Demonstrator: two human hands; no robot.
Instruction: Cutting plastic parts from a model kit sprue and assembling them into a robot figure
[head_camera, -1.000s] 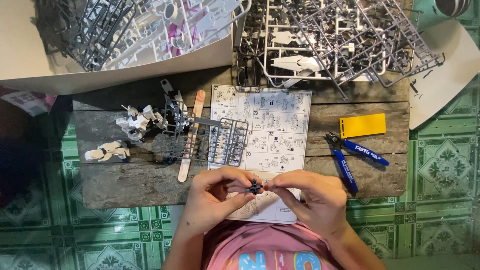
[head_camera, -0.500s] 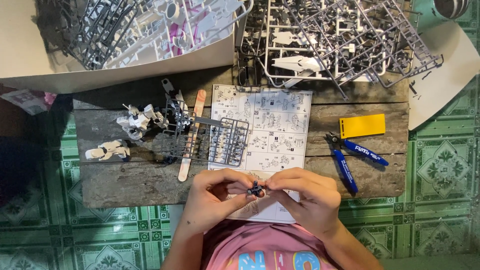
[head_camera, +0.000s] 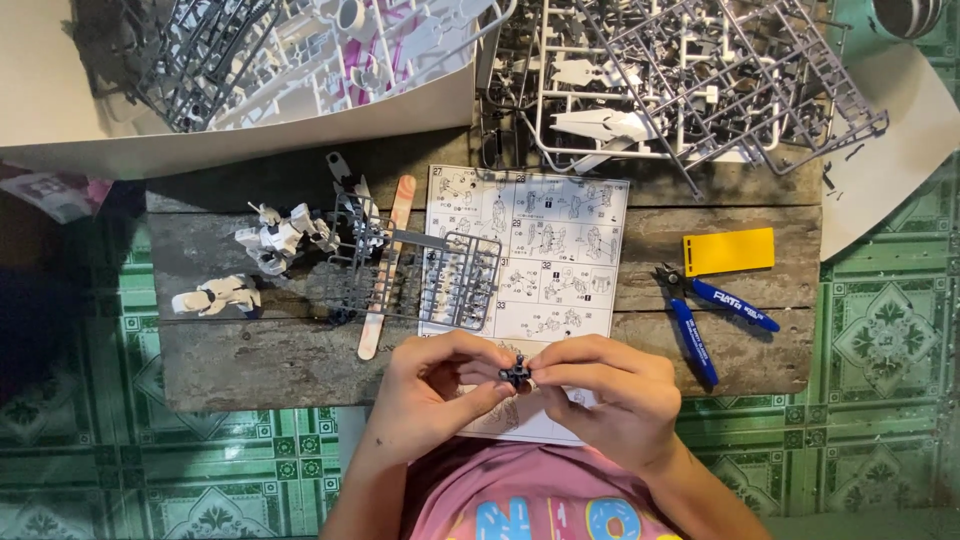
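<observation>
Pinching a small dark model part (head_camera: 516, 372) between the fingertips of both hands, you hold it just above the near edge of the wooden board (head_camera: 250, 360), over the lower end of the instruction sheet (head_camera: 540, 240).

- Left hand (head_camera: 435, 385): wrist entering from below, palm turned inward, thumb and forefinger closed on the left side of the part, remaining fingers curled under.
- Right hand (head_camera: 610, 395): mirrors it from the right, knuckles up, fingers bent over, thumb and forefinger closed on the part's right side. The two sets of fingertips nearly touch around the part.
- Instruction sheet: flat on the board, printed with assembly diagrams, its lower end partly hidden under your hands.
- Grey parts sprue (head_camera: 455, 280): lying on the sheet's left edge.
- Sanding stick (head_camera: 388, 265): pale, long, just left of that sprue, slightly tilted.
- White assembled model pieces (head_camera: 280, 238): left part of the board, a second one (head_camera: 215, 296) nearer you.
- Blue-handled nippers (head_camera: 705, 310): on the board to your right, handles spread.
- Yellow card (head_camera: 728, 251): just beyond the nippers.
- Heap of sprues (head_camera: 690, 80): far right.
- Open box of sprues (head_camera: 270, 60): far left.
</observation>
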